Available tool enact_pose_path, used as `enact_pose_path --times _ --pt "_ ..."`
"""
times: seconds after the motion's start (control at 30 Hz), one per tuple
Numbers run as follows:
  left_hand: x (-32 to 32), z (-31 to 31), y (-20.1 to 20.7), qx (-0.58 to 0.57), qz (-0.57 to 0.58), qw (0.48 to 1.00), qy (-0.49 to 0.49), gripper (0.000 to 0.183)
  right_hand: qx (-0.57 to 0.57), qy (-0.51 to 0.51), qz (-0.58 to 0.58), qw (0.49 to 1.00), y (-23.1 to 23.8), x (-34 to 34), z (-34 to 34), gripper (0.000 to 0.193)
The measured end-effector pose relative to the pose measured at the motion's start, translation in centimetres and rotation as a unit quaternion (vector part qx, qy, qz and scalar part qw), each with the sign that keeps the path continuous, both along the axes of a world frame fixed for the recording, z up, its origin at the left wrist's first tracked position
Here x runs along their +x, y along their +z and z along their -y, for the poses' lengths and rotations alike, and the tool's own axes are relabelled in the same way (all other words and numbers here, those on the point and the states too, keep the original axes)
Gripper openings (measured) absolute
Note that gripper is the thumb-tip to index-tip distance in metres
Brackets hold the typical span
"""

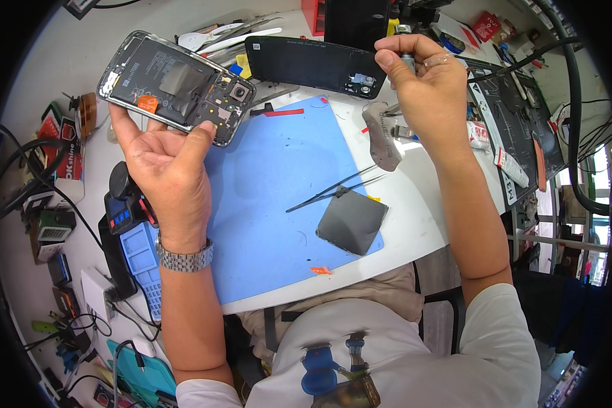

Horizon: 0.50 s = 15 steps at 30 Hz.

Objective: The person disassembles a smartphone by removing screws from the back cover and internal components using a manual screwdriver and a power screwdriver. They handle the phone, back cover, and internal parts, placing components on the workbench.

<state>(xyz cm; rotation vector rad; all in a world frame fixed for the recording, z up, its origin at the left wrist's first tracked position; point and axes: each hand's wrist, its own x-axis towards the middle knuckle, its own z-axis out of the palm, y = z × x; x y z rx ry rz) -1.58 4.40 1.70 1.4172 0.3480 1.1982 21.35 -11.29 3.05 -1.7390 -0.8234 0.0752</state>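
An opened smartphone (177,88) is in my left hand (170,160), thumb on its lower right edge and fingers underneath. Its black battery, an orange tab, circuit board and camera face up. My right hand (428,88) is raised, thumb and forefinger pinched close to the right end of a black phone back cover (306,62). Whether they grip that cover or some thin piece, I cannot tell; something shiny and clear shows at the curled fingers. Below, black tweezers (330,190) and a dark square sheet (352,221) lie on the blue mat (272,177).
Tools and white spudgers (241,39) lie behind the phone. A shiny curved metal piece (384,139) rests right of the mat, with tubes (512,168) beyond. A blue parts tray (141,251) stands at left. A thick black cable (574,122) arcs at the right.
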Motion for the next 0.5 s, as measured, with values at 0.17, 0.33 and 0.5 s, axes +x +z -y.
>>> enact_pose_path --times 0.17,0.33,0.5 --pt "0.2 0.0 0.0 0.006 -0.008 1.000 0.007 0.103 -0.046 -0.012 -0.032 0.998 0.2 -0.3 -0.1 0.015" --pt "0.1 0.2 -0.2 -0.018 -0.007 1.000 -0.016 0.106 -0.127 -0.063 0.095 0.985 -0.3 -1.0 0.1 0.015" --pt "0.1 0.2 -0.3 -0.024 -0.009 0.999 -0.032 0.106 0.054 -0.022 0.241 0.969 -0.9 -1.1 -0.4 0.027"
